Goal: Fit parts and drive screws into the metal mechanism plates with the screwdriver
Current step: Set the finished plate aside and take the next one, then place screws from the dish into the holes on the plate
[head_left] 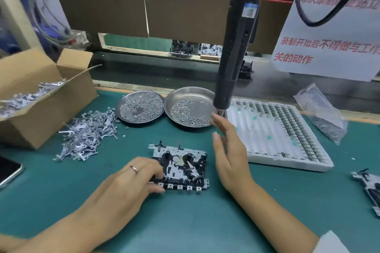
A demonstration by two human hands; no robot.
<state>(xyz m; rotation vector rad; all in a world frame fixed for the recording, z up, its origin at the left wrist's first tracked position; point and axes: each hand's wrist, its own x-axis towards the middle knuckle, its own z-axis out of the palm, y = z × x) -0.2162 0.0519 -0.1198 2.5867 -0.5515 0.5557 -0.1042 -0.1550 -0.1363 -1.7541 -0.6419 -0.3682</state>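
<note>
- Mechanism plate [178, 167]: it lies flat on the green mat [185, 222] in front of me, with black parts already seated on it; I cannot tell which screws are in.
- Left hand [131, 183]: my curled fingers pinch the plate's near left edge, steadying it.
- Right hand [228, 150]: fingers straight and spread, holding nothing, just below the hanging screwdriver [236, 43].
- Screw dishes [190, 107]: both well stocked; I judge driving remains.
- Second plate [368, 189]: at the right edge, apparently waiting.
</note>
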